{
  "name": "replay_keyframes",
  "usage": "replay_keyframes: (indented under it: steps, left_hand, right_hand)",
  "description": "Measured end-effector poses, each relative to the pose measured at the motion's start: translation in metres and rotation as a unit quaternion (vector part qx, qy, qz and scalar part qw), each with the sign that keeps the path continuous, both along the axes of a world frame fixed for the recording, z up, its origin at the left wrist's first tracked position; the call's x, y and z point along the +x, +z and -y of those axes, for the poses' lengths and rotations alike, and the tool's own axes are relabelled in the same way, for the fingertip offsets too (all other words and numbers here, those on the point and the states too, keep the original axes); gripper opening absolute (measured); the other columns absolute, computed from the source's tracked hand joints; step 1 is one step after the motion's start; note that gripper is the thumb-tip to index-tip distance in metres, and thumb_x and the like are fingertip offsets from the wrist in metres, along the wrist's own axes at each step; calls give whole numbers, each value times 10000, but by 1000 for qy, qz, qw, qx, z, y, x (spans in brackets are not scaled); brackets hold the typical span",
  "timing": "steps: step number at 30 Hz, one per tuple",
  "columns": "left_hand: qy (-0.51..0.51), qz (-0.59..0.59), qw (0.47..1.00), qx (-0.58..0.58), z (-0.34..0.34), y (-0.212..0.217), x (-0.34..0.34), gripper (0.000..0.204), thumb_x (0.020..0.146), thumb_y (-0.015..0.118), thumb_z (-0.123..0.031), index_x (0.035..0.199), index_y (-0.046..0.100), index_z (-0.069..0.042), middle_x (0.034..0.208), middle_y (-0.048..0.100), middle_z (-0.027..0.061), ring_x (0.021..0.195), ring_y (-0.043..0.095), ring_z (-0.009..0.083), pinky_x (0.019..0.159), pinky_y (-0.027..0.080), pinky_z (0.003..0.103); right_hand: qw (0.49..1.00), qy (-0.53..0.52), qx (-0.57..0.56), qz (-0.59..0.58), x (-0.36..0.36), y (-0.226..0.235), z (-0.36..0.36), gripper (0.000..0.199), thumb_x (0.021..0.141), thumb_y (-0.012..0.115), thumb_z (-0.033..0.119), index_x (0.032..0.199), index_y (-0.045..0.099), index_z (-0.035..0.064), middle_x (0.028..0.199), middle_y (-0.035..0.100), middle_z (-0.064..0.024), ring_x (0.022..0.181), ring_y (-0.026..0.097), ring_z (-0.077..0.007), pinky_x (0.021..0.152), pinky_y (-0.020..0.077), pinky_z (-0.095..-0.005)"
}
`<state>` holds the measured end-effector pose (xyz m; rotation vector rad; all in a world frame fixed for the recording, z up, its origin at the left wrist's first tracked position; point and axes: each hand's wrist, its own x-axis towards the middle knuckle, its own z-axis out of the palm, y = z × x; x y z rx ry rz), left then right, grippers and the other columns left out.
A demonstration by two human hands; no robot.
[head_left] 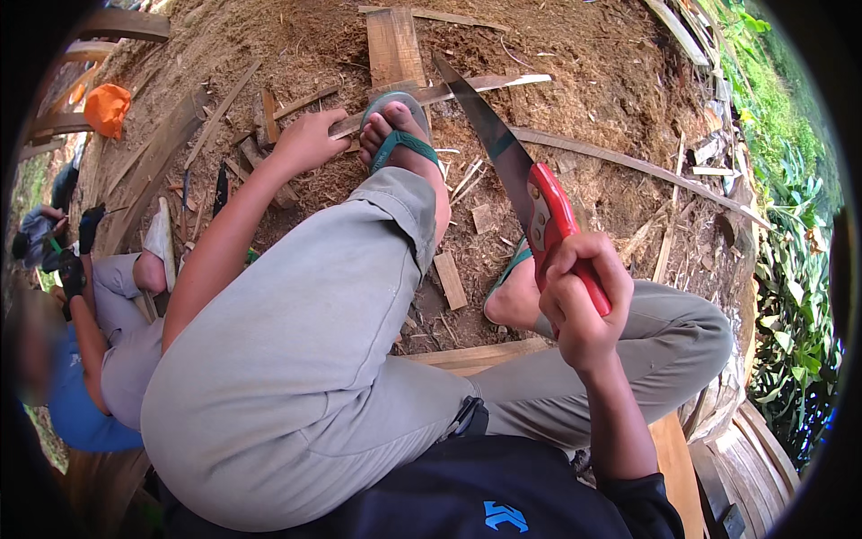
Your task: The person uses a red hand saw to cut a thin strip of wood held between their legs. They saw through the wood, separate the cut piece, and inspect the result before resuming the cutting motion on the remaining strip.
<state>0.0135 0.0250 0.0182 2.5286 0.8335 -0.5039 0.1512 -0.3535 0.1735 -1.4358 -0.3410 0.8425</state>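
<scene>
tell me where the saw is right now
In the head view the saw is right of centre, its red handle in the right hand, blade slanting up-left past the sandalled foot on the wood strip.

The raised knee (pixel 296 359) is covering most of the left forearm. The right hand (pixel 582 296) is hiding the lower grip of the red saw handle (pixel 561 229). The left foot (pixel 400 135) is concealing part of the wooden strip (pixel 485 83). A seated person (pixel 81 359) is being cut off at the left edge, blurred.

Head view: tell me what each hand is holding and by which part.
The right hand grips a hand saw by its red handle, blade pointing away. The left hand presses on a thin wood strip near the foot.
</scene>
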Motion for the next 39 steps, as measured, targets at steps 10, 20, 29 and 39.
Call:
replay_keyframes:
  steps: [10,20,29,39]
  left_hand:
    - [-29,-1,999,32,3,0,-5,454,798,718,-219,1243,655,-157,1049,713,221,1005,683,406,845,541,499]
    - [-29,12,1000,3,4,-4,-6,487,785,695,-209,1263,648,-128,1049,708,236,1007,677,419,857,537,496]
    - [-36,-23,999,13,5,3,-4,527,780,672,-239,1299,657,-144,1086,719,216,1025,690,382,892,546,479]
    - [-46,-42,998,29,6,1,-1,471,773,694,-353,1191,695,-134,1074,728,201,1036,694,373,902,551,484]
  right_hand:
    - [991,8,-17,134,6,-10,33,81,856,441,-47,911,463,8,625,449,-25,398,359,-55,380,292,-238]
    - [987,49,-6,154,-22,-22,35,115,870,450,-76,941,488,6,721,507,-42,459,400,-44,422,282,-226]
    - [987,34,-39,150,-25,-13,44,134,792,525,-99,886,582,-22,730,621,-78,589,567,-101,573,446,-236]
    - [985,40,-48,161,-28,-11,57,138,764,522,-86,870,582,-19,698,616,-73,559,563,-103,558,442,-232]
